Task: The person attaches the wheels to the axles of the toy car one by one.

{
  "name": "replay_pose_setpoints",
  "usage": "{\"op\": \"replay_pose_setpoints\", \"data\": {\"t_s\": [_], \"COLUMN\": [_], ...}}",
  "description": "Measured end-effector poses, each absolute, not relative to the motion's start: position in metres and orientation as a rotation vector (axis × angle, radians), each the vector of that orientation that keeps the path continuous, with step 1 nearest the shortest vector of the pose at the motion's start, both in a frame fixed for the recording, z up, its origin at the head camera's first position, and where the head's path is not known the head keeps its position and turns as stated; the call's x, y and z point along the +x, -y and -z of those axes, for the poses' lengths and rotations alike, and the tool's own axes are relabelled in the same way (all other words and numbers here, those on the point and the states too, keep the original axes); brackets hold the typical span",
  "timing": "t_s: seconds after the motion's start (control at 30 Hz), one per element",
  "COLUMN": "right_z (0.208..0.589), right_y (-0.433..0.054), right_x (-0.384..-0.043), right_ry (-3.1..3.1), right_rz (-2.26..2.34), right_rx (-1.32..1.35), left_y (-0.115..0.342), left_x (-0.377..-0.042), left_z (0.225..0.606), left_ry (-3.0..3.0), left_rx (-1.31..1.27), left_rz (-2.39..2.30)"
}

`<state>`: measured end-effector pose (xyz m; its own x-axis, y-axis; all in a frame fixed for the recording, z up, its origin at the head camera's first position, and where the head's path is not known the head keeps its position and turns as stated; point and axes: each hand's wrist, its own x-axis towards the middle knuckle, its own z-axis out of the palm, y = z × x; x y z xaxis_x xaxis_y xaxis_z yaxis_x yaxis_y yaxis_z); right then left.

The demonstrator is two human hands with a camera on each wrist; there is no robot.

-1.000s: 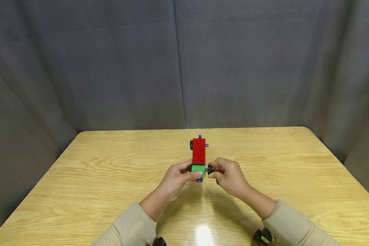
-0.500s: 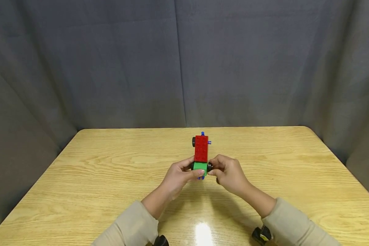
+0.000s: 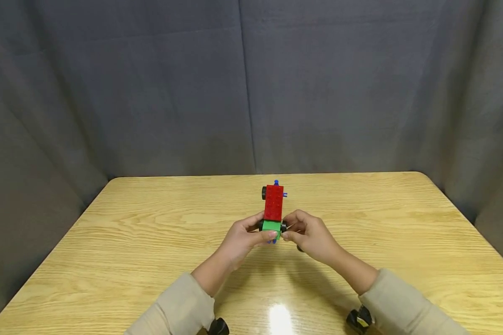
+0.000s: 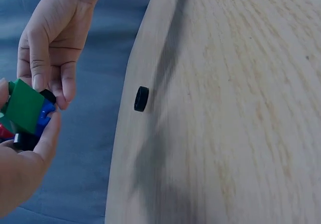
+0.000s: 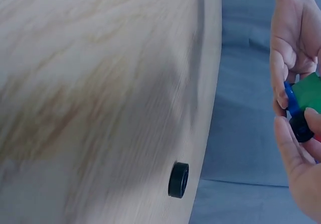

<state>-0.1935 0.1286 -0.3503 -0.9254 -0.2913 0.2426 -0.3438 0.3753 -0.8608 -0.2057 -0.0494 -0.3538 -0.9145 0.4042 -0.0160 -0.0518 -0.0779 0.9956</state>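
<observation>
My left hand point(image 3: 244, 239) grips a toy car built of bricks by its green brick point(image 3: 271, 226), thumb on top. A red studded brick point(image 3: 274, 203) forms the far end, with a black wheel point(image 3: 264, 193) on its left and a bare blue axle end point(image 3: 285, 195) on its right. With thumb and fingertips, my right hand point(image 3: 312, 234) pinches a black wheel point(image 5: 301, 128) at the green brick's right side. Blue pieces point(image 4: 44, 114) show under the green brick. The car is held above the table.
A loose black wheel point(image 4: 141, 99) stands on edge on the wooden table point(image 3: 130, 260), mostly hidden behind my right hand in the head view. Grey curtains point(image 3: 172, 93) hang behind and at both sides of the table.
The wheel in my right hand has moved left along the blue axle, from its outer end to close against the green brick. The car has shifted slightly away and to the right.
</observation>
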Motion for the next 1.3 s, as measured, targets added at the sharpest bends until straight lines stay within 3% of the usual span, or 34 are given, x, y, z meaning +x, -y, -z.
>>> {"op": "replay_pose_setpoints", "data": {"t_s": [1.3], "right_z": [0.366], "right_y": [-0.16], "right_x": [-0.206], "right_ry": [2.76], "right_rz": [-1.417], "right_rx": [0.554], "left_y": [0.06], "left_x": [-0.205], "left_z": [0.348], "left_ry": [-1.728], "left_rx": [0.355], "left_rz": [-2.07]}}
